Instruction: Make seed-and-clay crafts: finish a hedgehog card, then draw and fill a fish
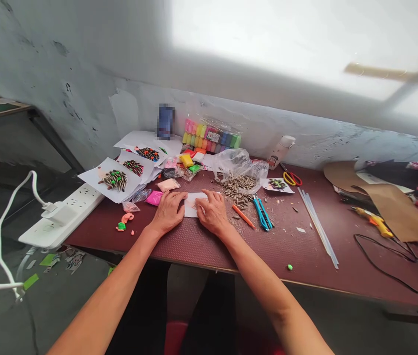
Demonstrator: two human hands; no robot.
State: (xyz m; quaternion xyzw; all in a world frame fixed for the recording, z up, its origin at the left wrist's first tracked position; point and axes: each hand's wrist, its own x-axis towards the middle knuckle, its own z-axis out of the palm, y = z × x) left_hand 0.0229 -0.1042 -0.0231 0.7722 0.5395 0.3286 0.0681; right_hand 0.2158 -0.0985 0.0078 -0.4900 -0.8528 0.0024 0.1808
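Observation:
A small white card [191,209] lies on the dark red table, with a pale peach patch on it. My left hand [170,209] rests at the card's left edge, its fingers stretched forward. Over the card's right side is my right hand [212,211], fingers apart, with some fingertips on or near the peach patch. Just beyond my left hand sit a packet of peach clay [168,185] and a bright pink packet [154,198]. Striped seeds [240,185] are heaped to the right, partly in a clear bag. An orange pen [244,217] and a teal cutter [262,213] lie near my right hand.
Cards with seed hedgehogs [115,180] are stacked at the left, beside a white power strip [51,229]. Coloured clay packs [212,137] and a white bottle [281,152] stand at the wall. Scissors [292,178], clear sticks [318,228] and a yellow glue gun [375,222] lie right.

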